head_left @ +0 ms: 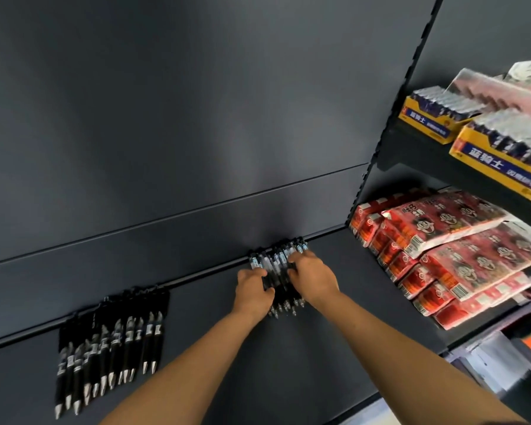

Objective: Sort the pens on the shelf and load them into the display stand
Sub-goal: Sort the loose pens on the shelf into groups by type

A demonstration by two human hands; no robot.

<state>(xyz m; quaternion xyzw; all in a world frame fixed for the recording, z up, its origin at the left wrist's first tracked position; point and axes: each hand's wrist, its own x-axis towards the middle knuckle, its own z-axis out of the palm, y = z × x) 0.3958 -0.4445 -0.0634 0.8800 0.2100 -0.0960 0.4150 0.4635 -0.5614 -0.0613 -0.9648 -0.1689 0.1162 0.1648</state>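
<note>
A bunch of black pens [278, 265] lies against the back wall of the dark shelf [227, 348], tips toward me. My left hand [252, 291] grips the bunch from its left side. My right hand [311, 276] lies over its right side with fingers curled onto the pens. A second row of several black pens [114, 342] lies side by side further left on the same shelf, tips pointing to the front edge. No display stand is in view.
Red snack packs [448, 250] are stacked on the neighbouring shelf to the right. Above them stand yellow boxes of batteries [500, 148]. A slotted upright [390, 118] divides the two shelf bays. The dark back panel [166, 118] rises behind the pens.
</note>
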